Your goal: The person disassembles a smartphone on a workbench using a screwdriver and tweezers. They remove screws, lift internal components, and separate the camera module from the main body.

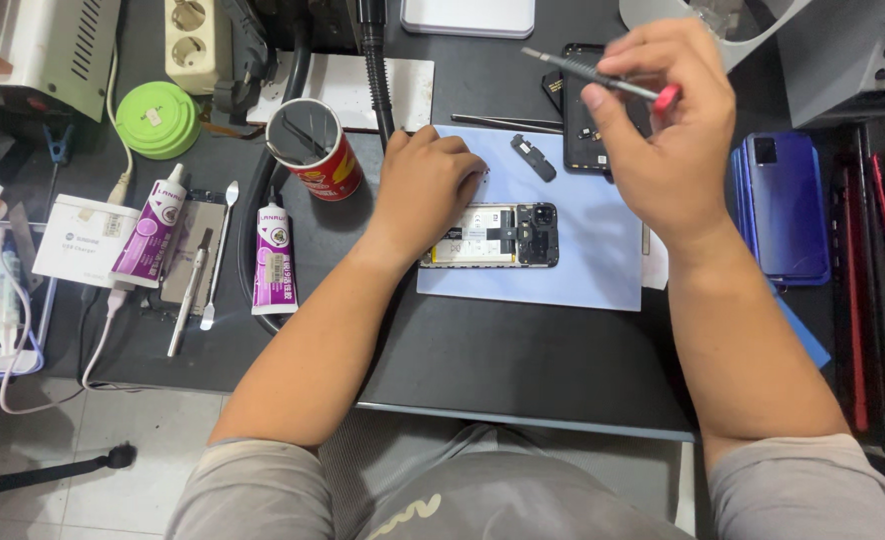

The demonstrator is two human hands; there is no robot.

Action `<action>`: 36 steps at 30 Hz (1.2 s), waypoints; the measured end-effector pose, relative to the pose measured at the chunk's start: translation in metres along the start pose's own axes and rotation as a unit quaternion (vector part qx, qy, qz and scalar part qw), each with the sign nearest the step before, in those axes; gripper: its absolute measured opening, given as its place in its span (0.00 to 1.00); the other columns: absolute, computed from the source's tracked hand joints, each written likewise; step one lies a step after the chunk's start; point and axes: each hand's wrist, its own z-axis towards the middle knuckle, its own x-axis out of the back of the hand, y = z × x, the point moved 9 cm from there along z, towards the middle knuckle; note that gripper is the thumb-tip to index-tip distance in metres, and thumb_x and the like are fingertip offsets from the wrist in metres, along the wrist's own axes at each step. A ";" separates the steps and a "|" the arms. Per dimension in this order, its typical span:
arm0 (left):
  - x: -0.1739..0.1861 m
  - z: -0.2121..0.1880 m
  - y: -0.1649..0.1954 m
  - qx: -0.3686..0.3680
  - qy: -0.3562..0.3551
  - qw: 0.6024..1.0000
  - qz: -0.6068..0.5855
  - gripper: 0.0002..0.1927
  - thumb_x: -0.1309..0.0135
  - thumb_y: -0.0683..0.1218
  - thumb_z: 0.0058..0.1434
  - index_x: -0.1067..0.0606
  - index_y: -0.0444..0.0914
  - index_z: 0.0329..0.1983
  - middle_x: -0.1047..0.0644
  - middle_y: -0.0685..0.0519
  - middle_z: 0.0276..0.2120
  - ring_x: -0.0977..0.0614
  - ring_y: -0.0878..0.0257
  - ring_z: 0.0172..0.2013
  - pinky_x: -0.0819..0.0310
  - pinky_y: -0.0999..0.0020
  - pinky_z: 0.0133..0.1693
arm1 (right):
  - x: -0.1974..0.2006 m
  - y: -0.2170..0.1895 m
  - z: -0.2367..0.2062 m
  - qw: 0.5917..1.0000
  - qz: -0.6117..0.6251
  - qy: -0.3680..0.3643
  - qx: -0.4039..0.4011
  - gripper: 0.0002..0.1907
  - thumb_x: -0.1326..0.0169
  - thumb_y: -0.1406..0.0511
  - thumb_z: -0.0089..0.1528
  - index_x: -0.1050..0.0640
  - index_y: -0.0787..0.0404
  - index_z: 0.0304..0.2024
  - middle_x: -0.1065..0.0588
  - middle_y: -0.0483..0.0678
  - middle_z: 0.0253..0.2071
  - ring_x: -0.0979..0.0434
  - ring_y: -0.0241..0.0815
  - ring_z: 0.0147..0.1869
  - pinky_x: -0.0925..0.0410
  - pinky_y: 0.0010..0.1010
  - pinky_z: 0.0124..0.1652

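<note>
An opened phone [503, 236] with its back removed lies on a light blue mat [583, 270], showing its battery and circuit board. My left hand [425, 185] rests with closed fingers on the phone's left end, pressing it down. My right hand [663, 125] is raised above the mat's far right corner. It grips a thin dark screwdriver [588, 72] with a red cap, tip pointing left. A small black part [534, 157] lies on the mat beyond the phone. A black phone cover [585, 120] sits partly hidden behind my right hand.
Two purple and white glue tubes [151, 232] [274, 262], a red cup [315, 150] of tools, metal spudgers [203, 270], tweezers [508, 123], a green round container [157, 118] and a power strip [198, 30] crowd the left. Blue phones [788, 205] are stacked at right. A flexible black arm [375, 70] stands behind.
</note>
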 end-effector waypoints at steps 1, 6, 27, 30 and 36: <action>-0.001 0.000 0.000 -0.001 -0.001 1.000 0.005 0.03 0.38 0.44 0.58 0.16 0.43 0.34 0.21 0.59 0.31 0.24 0.57 0.38 0.36 0.59 0.44 | 0.002 -0.001 -0.003 1.000 0.007 0.014 0.019 0.11 0.42 0.82 0.70 0.28 0.70 0.51 0.31 0.56 0.59 0.26 0.43 0.57 0.29 0.27 0.59; -0.005 -0.001 -0.002 0.001 -0.006 1.000 0.011 0.05 0.39 0.43 0.55 0.16 0.45 0.34 0.20 0.60 0.32 0.24 0.58 0.38 0.36 0.59 0.45 | -0.003 0.021 -0.028 0.996 0.080 0.032 -0.002 0.21 0.50 0.82 0.76 0.45 0.61 0.59 0.28 0.57 0.54 0.22 0.45 0.60 0.29 0.28 0.63; 0.004 0.003 0.040 -0.068 -0.099 0.981 -0.152 0.39 0.26 0.67 0.33 0.21 0.40 0.43 0.23 0.54 0.38 0.25 0.55 0.42 0.39 0.58 0.43 | -0.022 0.068 -0.089 0.997 -0.060 0.009 0.037 0.31 0.40 0.78 0.69 0.42 0.63 0.67 0.25 0.54 0.46 0.20 0.41 0.43 0.28 0.27 0.45; -0.003 0.001 0.039 -0.060 -0.130 0.979 -0.147 0.39 0.26 0.67 0.32 0.21 0.40 0.43 0.23 0.55 0.37 0.25 0.55 0.42 0.39 0.58 0.44 | -0.023 0.068 -0.088 0.998 -0.059 0.010 0.037 0.31 0.39 0.78 0.69 0.42 0.63 0.67 0.27 0.56 0.48 0.20 0.40 0.43 0.26 0.27 0.46; -0.008 -0.001 0.036 -0.057 -0.141 0.978 -0.144 0.37 0.26 0.65 0.33 0.21 0.41 0.42 0.24 0.54 0.37 0.24 0.55 0.43 0.39 0.58 0.44 | -0.031 0.061 -0.089 0.994 -0.082 0.003 0.067 0.31 0.37 0.77 0.67 0.39 0.64 0.65 0.25 0.56 0.46 0.20 0.43 0.43 0.26 0.29 0.45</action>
